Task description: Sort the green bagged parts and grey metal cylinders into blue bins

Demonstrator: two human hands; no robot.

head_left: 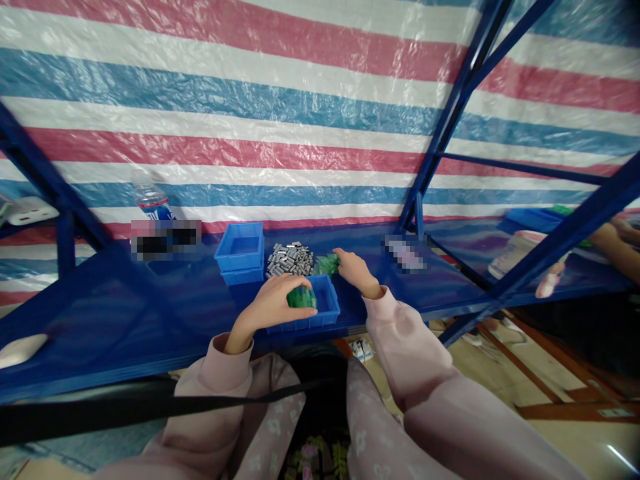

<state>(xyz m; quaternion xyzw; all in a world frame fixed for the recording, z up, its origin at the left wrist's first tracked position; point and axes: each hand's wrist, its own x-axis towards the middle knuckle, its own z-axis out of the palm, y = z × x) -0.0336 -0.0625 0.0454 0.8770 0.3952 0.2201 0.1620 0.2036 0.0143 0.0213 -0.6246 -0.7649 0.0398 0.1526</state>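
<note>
My left hand [274, 301] curls its fingers around a green bundle [301, 297] over the near blue bin [327, 312] on the blue shelf [150, 313], while my right hand [354, 269] seems to pinch green pieces [327, 264] beside a grey metal parts pile [290, 259].

Pink sleeves — seemingly flower-print trousers
</note>
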